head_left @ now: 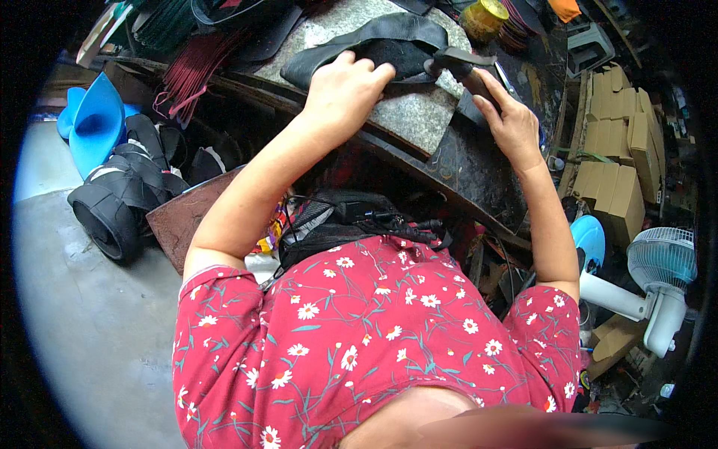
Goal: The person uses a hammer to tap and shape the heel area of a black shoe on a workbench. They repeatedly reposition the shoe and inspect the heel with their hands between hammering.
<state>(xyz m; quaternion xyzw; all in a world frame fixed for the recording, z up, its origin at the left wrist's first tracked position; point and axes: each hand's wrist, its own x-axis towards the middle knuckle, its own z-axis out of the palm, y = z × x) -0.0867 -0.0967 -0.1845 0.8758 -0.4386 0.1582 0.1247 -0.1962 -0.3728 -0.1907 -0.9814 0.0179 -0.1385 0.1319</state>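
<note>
A black rubber strip (374,37), curved like a piece of inner tube, lies on a speckled stone slab (415,112) at the top of a cluttered workbench (486,165). The left hand (345,88) presses down on the strip with fingers curled over its near edge, pinning it flat. The right hand (508,120) is closed around the dark handle of a hammer (460,63), whose head rests at the strip's right end. This looks like the pounding or flattening step, and the next blow seems to need the left fingers kept away from the hammer head. Around them are a yellow tin (484,19), cardboard boxes (617,157) at right, rolled tubes (120,194) at left, and a white fan (658,277) on the floor.
</note>
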